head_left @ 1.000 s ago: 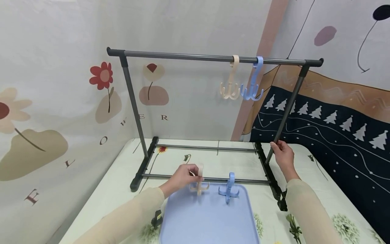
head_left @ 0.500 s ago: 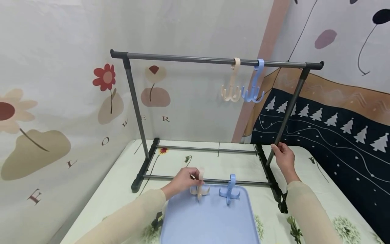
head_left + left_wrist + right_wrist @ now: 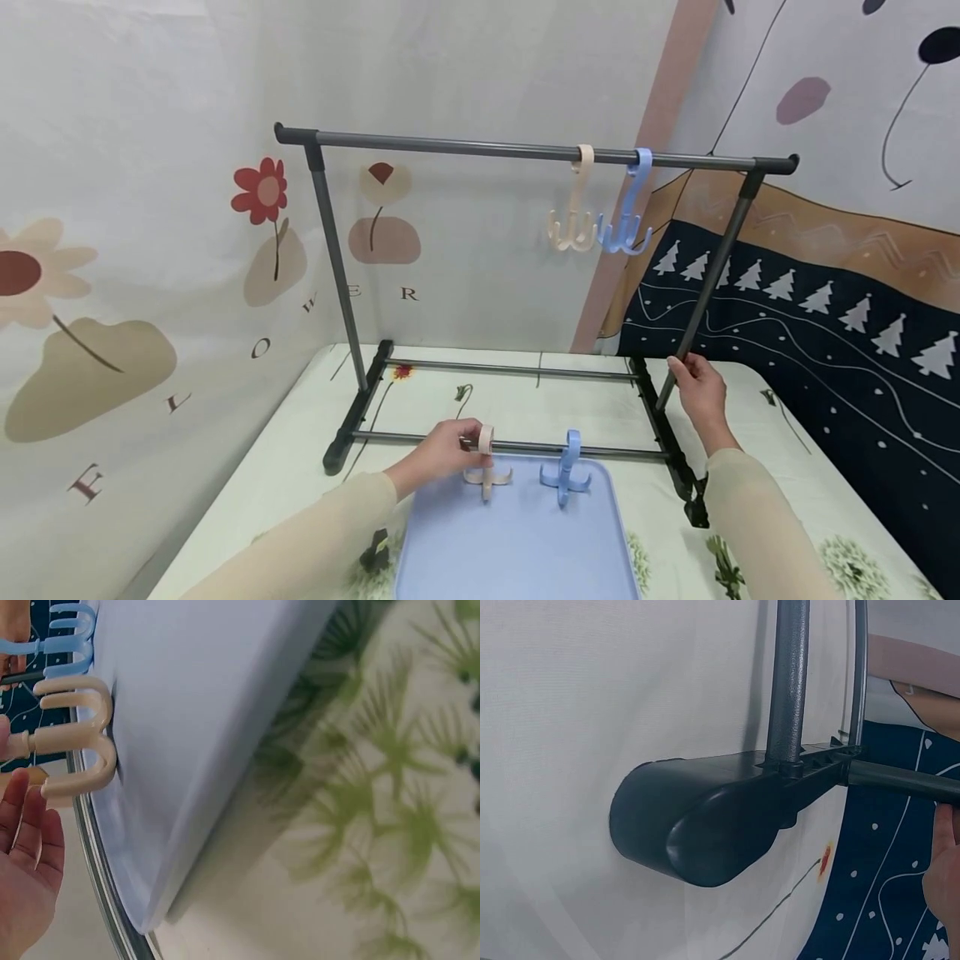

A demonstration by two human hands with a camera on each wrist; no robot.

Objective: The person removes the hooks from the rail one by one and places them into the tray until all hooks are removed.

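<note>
Pinching a beige hook [image 3: 487, 477] at a blue tray [image 3: 517, 542]: the left hand [image 3: 444, 450].
Right hand [image 3: 701, 392] grips the rack post [image 3: 709, 283].

The head view is angled down from six o'clock toward twelve; the tray [image 3: 517, 533] is shared by the close left-wrist view, the rack [image 3: 465, 146] by the right-wrist one.

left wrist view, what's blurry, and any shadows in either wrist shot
Left wrist: cream leaf-printed tablecloth blurred, pronged beige plastic hook sharper, soft shadow beside the pale blue rectangular tray; right wrist: shadow streak beside the nearer dark grey metal tube.
</note>
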